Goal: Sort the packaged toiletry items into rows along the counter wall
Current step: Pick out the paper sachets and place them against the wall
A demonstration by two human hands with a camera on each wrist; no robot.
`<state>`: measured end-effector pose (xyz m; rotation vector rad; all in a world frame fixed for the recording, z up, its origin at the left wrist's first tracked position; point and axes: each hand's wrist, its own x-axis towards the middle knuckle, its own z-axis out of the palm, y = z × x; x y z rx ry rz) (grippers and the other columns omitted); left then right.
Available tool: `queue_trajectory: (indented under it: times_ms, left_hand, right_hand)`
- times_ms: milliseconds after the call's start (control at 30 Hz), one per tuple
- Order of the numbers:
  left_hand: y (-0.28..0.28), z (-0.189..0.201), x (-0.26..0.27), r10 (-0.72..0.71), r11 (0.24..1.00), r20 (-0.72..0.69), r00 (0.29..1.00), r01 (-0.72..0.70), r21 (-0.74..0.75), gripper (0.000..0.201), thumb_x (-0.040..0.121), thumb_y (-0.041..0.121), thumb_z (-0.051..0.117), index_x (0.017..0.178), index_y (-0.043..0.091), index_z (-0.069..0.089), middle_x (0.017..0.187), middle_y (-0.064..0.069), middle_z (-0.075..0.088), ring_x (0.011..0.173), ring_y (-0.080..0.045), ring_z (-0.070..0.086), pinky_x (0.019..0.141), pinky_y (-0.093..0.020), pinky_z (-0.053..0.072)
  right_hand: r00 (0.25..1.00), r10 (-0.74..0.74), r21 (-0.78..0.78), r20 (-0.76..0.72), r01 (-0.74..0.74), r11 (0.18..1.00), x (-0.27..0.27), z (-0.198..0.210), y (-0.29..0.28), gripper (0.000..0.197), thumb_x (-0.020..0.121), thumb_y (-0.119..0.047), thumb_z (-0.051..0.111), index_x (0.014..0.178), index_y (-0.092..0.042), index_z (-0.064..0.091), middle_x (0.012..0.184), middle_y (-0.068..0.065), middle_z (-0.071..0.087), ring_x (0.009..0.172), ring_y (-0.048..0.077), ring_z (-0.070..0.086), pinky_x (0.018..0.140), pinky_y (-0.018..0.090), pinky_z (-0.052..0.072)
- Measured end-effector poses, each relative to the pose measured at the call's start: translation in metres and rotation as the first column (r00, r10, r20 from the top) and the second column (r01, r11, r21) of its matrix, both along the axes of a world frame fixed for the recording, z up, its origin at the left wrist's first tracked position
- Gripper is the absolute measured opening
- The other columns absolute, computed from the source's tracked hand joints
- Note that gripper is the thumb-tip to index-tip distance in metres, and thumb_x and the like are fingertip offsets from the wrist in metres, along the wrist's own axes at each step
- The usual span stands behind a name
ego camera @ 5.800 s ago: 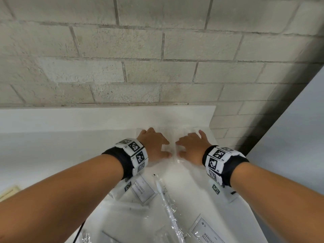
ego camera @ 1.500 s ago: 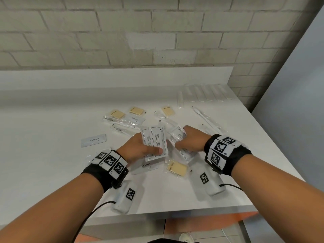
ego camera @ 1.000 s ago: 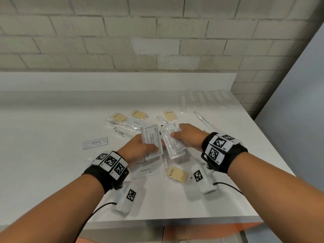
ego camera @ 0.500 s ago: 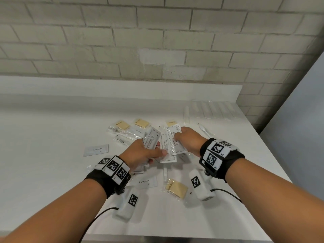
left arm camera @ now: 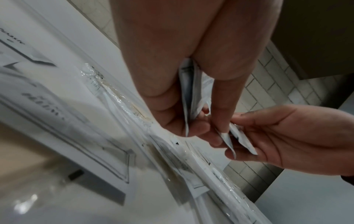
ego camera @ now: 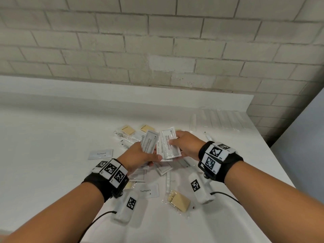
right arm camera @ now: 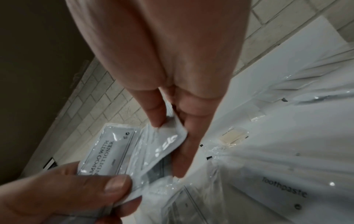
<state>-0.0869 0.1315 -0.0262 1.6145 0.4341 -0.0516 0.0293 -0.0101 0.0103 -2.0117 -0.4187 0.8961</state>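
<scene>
Both hands are raised over the loose pile in mid-tabletop, gathering shampoo sachets. The left hand (ego camera: 138,157) pinches one shampoo-with-conditioner sachet (ego camera: 149,143) between thumb and fingers, tilted upward. The right hand (ego camera: 188,144) grips a small fan of two or three overlapping shampoo sachets (ego camera: 168,146), thumb on top, touching the left hand's sachet at its edge.

The step in hand looks like collecting one kind of item before laying it out. Beneath and around the hands lie toothpaste packets (ego camera: 149,190), one off to the left (ego camera: 100,153), bath soap bars (ego camera: 178,200) below the right wrist and beyond the fingertips (ego camera: 128,130), and clear-wrapped slender items. A finished row of clear wrapped sticks (ego camera: 219,120) sits against the backsplash beyond the right hand.

Next, the sachets probably need squaring into one stack, carrying forward to the backsplash (ego camera: 122,95), and spacing out beside that row without overlap. The slick film could let them slip.
</scene>
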Motion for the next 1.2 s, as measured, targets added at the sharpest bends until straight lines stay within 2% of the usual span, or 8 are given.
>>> queue_trajectory:
  times_ms: [200, 400, 600, 767, 900, 1000, 1100, 1200]
  left_hand:
    - [0.013, 0.001, -0.003, 0.092, 0.995, 0.005, 0.996, -0.092, 0.029, 0.031, 0.079, 0.003, 0.073, 0.108, 0.003, 0.062, 0.090, -0.017, 0.069, 0.066, -0.023, 0.057, 0.071, -0.038, 0.044]
    - [0.014, 0.004, -0.003, 0.090, 0.996, 0.051, 0.995, -0.090, 0.011, 0.031, 0.079, 0.005, 0.074, 0.109, 0.006, 0.063, 0.089, -0.012, 0.068, 0.073, -0.024, 0.058, 0.077, -0.038, 0.048]
    - [0.011, 0.016, -0.001, 0.125, 0.991, 0.174, 0.977, -0.115, -0.063, 0.030, 0.084, 0.015, 0.071, 0.112, 0.010, 0.065, 0.094, -0.007, 0.073, 0.082, -0.020, 0.070, 0.065, -0.028, 0.049]
    - [0.011, 0.010, 0.005, 0.166, 0.986, 0.172, 0.971, -0.166, -0.017, 0.024, 0.082, 0.014, 0.073, 0.105, 0.006, 0.066, 0.078, -0.004, 0.071, 0.064, -0.018, 0.060, 0.056, -0.025, 0.048]
    - [0.019, 0.004, 0.006, 0.243, 0.968, 0.157, 0.957, -0.251, 0.027, 0.023, 0.081, 0.014, 0.075, 0.101, 0.006, 0.067, 0.079, -0.009, 0.070, 0.062, -0.022, 0.057, 0.066, -0.036, 0.048]
    - [0.031, 0.006, 0.002, 0.290, 0.954, 0.184, 0.939, -0.299, 0.022, 0.024, 0.080, 0.011, 0.075, 0.102, 0.005, 0.067, 0.080, -0.011, 0.069, 0.065, -0.024, 0.057, 0.066, -0.037, 0.048]
    - [0.042, 0.009, -0.008, 0.318, 0.944, 0.192, 0.928, -0.329, 0.029, 0.024, 0.081, 0.009, 0.074, 0.104, 0.007, 0.067, 0.085, -0.012, 0.071, 0.063, -0.020, 0.059, 0.063, -0.032, 0.050]
    - [0.051, 0.010, -0.020, 0.337, 0.935, 0.186, 0.923, -0.351, 0.050, 0.022, 0.081, 0.011, 0.074, 0.102, 0.008, 0.067, 0.075, -0.003, 0.070, 0.057, -0.017, 0.057, 0.060, -0.029, 0.050]
  right_hand:
    - [0.999, 0.029, 0.032, -0.033, -0.028, 0.999, 0.007, -0.005, 0.005, 0.036, 0.099, -0.025, 0.049, 0.133, -0.015, 0.043, 0.126, 0.015, 0.058, 0.060, 0.025, 0.066, 0.052, 0.030, 0.059]
    - [0.988, 0.121, -0.022, 0.098, -0.120, 0.993, 0.011, -0.001, 0.017, 0.036, 0.092, -0.028, 0.062, 0.121, -0.008, 0.060, 0.122, 0.018, 0.062, 0.098, 0.034, 0.067, 0.073, 0.038, 0.061]
    - [0.998, 0.013, 0.130, 0.059, -0.020, 0.991, 0.013, 0.006, 0.020, 0.031, 0.082, -0.022, 0.076, 0.103, -0.002, 0.064, 0.085, 0.008, 0.068, 0.062, 0.018, 0.062, 0.067, 0.039, 0.061]
    - [0.999, -0.001, 0.117, 0.051, -0.005, 0.993, 0.012, 0.005, 0.018, 0.025, 0.087, -0.022, 0.068, 0.100, -0.001, 0.065, 0.087, 0.009, 0.068, 0.066, 0.022, 0.065, 0.070, 0.039, 0.060]
    - [0.997, -0.026, 0.014, 0.070, 0.025, 1.000, 0.016, 0.000, 0.009, 0.023, 0.096, -0.021, 0.053, 0.107, -0.004, 0.062, 0.089, 0.007, 0.067, 0.067, 0.020, 0.063, 0.067, 0.033, 0.055]
    - [0.968, 0.125, -0.150, 0.216, -0.094, 0.984, 0.008, -0.014, 0.009, 0.019, 0.092, -0.023, 0.060, 0.101, -0.007, 0.064, 0.093, 0.008, 0.067, 0.075, 0.021, 0.062, 0.073, 0.035, 0.054]
    - [0.862, 0.394, -0.395, 0.320, -0.257, 0.882, -0.010, -0.029, 0.022, 0.046, 0.083, -0.038, 0.069, 0.118, -0.013, 0.056, 0.115, 0.005, 0.061, 0.096, 0.019, 0.058, 0.080, 0.030, 0.048]
    - [0.783, 0.508, -0.577, 0.359, -0.241, 0.780, -0.020, -0.037, 0.040, 0.068, 0.074, -0.039, 0.076, 0.128, -0.013, 0.045, 0.121, 0.006, 0.059, 0.107, 0.024, 0.059, 0.089, 0.035, 0.052]
